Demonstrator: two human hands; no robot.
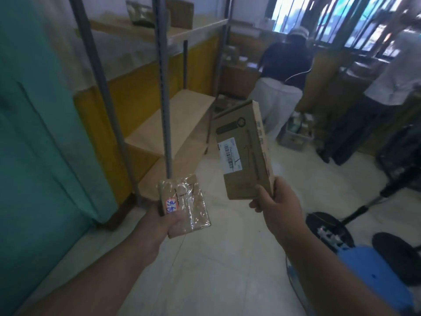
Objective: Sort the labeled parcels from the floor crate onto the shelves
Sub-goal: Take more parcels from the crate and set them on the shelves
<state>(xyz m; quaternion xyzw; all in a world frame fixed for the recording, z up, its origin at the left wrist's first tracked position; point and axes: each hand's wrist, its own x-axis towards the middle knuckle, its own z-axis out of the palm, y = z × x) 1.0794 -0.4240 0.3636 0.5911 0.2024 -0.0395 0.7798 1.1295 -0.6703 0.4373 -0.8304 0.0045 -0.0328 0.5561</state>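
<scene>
Parcels (185, 206) (245, 151) gripped in both hands, shelves (173, 119) ahead

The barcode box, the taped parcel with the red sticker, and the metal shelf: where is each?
barcode box (245, 153), head view, middle of its front face.
taped parcel (193, 208), head view, its taped top.
metal shelf (173, 124), head view, bare middle board.

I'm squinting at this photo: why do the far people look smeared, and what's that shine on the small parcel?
Head view: bright windows wash out the far side, and the people there are blurred; the wide lens bends the shelf posts. The shine is glare on clear tape round the small parcel in the left hand; the box in the right hand is sharper.
</scene>
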